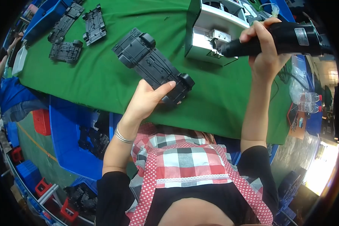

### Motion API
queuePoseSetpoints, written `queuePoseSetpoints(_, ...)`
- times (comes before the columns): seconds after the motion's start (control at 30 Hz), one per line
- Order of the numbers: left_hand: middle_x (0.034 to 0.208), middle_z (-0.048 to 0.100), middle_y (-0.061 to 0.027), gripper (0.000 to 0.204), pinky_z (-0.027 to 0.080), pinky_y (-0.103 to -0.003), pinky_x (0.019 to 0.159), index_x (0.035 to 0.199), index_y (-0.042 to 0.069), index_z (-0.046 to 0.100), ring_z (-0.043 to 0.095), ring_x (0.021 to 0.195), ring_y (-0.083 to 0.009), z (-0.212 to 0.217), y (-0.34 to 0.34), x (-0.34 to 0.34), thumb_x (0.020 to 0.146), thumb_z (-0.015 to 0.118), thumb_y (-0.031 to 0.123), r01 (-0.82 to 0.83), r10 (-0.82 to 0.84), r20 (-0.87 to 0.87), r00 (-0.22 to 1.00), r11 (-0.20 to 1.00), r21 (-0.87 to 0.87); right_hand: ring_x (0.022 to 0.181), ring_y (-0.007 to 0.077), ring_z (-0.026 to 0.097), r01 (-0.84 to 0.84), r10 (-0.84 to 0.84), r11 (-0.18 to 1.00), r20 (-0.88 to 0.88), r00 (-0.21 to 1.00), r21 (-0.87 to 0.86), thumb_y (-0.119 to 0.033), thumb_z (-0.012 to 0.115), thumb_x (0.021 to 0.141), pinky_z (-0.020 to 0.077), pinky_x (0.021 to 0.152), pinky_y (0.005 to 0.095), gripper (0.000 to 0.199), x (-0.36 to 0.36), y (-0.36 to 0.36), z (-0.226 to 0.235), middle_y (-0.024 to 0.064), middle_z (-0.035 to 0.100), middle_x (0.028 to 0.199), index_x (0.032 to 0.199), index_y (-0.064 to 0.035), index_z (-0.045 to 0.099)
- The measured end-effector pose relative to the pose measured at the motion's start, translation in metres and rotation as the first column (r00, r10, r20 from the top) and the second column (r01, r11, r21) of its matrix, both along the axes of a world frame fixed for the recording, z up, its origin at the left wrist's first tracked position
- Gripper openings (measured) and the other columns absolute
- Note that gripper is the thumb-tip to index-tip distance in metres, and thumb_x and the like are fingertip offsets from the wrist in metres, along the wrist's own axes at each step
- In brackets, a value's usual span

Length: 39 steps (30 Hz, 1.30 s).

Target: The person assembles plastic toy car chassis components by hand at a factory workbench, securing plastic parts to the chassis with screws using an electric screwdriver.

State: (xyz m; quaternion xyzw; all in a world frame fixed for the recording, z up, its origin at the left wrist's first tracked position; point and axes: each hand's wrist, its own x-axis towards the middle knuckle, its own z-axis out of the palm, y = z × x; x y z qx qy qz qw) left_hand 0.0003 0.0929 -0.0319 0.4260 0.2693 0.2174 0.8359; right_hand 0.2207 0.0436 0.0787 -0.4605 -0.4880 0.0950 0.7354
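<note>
My left hand (148,98) is closed on a black plastic toy car chassis (150,64), thumb on top near its lower right end. The chassis is tilted above the green cloth, its moulded underside facing up. In my right hand (266,49) is a black electric screwdriver (284,38), held level with its tip pointing left. That tip is at the metal outlet of a white and black screw feeder (211,41); whether a screw sits on the tip is too small to tell.
Several more black chassis (95,25) lie at the far left of the green-covered table (169,20). Below its near edge stands a blue bin (69,147) holding black parts. Plastic bottles (310,102) stand at the right. Another person (15,96) is at the left edge.
</note>
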Motion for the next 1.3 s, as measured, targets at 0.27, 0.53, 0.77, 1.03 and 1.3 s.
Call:
queuePoseSetpoints(0.27, 0.091, 0.061, -0.0125, 0.029, 0.056, -0.032, 0.062, 0.112, -0.005, 0.047, 0.064, 0.072, -0.0196, 0.0, -0.003, 0.009, 0.085, 0.056, 0.002, -0.081, 0.081, 0.02, 0.997, 0.996, 0.026, 0.048, 0.0238, 0.054, -0.47, 0.505, 0.863, -0.307, 0.807, 0.184, 0.004, 0.049, 0.077, 0.0476, 0.048, 0.034, 0.025, -0.048, -0.03, -0.016, 0.0132, 0.051, 0.063, 0.099, -0.0001, 0.038)
queuePoseSetpoints(0.53, 0.082, 0.063, -0.0061, 0.011, 0.05, -0.024, 0.057, 0.09, -0.004, 0.059, 0.059, 0.068, -0.0103, -0.002, -0.009, 0.013, 0.083, 0.06, 0.004, -0.183, 0.183, 0.005, 0.983, 0.98, 0.074, 0.048, 0.0203, 0.051, -0.451, 0.449, 0.892, -0.149, 0.881, 0.017, 0.0, 0.049, 0.079, 0.044, 0.048, 0.0317, 0.025, -0.069, -0.031, -0.033, 0.0106, 0.05, 0.065, 0.1, -0.0039, 0.036)
queuePoseSetpoints(0.77, 0.084, 0.063, -0.0039, 0.013, 0.048, -0.023, 0.063, 0.092, -0.003, 0.06, 0.057, 0.072, -0.0092, 0.003, -0.021, 0.017, 0.081, 0.061, 0.003, -0.136, 0.139, -0.033, 0.99, 0.987, 0.085, 0.046, 0.0203, 0.051, -0.463, 0.466, 0.882, 0.018, 0.885, -0.087, 0.005, 0.056, 0.074, 0.0436, 0.044, 0.0304, 0.032, -0.072, -0.035, -0.034, 0.0094, 0.05, 0.063, 0.095, -0.0059, 0.034)
queuePoseSetpoints(1.03, 0.079, 0.062, -0.0148, 0.021, 0.049, -0.034, 0.065, 0.096, 0.004, 0.061, 0.063, 0.072, -0.0252, 0.033, -0.033, 0.024, 0.083, 0.057, 0.02, 0.228, -0.153, -0.186, 0.971, 0.829, 0.51, 0.05, 0.022, 0.059, -0.43, 0.228, 0.829, -0.487, 0.843, -0.357, -0.01, 0.06, 0.066, 0.047, 0.043, 0.0247, 0.035, -0.033, -0.065, -0.003, 0.0376, 0.044, 0.115, 0.094, 0.0025, 0.043)
queuePoseSetpoints(1.3, 0.081, 0.067, -0.01, 0.026, 0.051, -0.029, 0.064, 0.086, 0.001, 0.065, 0.064, 0.067, -0.0179, 0.059, 0.071, 0.041, 0.078, 0.065, 0.026, 0.007, 0.154, -0.085, 0.984, 0.45, 0.893, 0.047, 0.0125, 0.049, 0.082, -0.345, 0.72, -0.254, 0.904, -0.689, -0.009, 0.063, 0.071, 0.0376, 0.04, 0.0219, 0.036, 0.024, -0.195, -0.034, 0.0054, 0.052, 0.067, 0.101, 0.0025, 0.047)
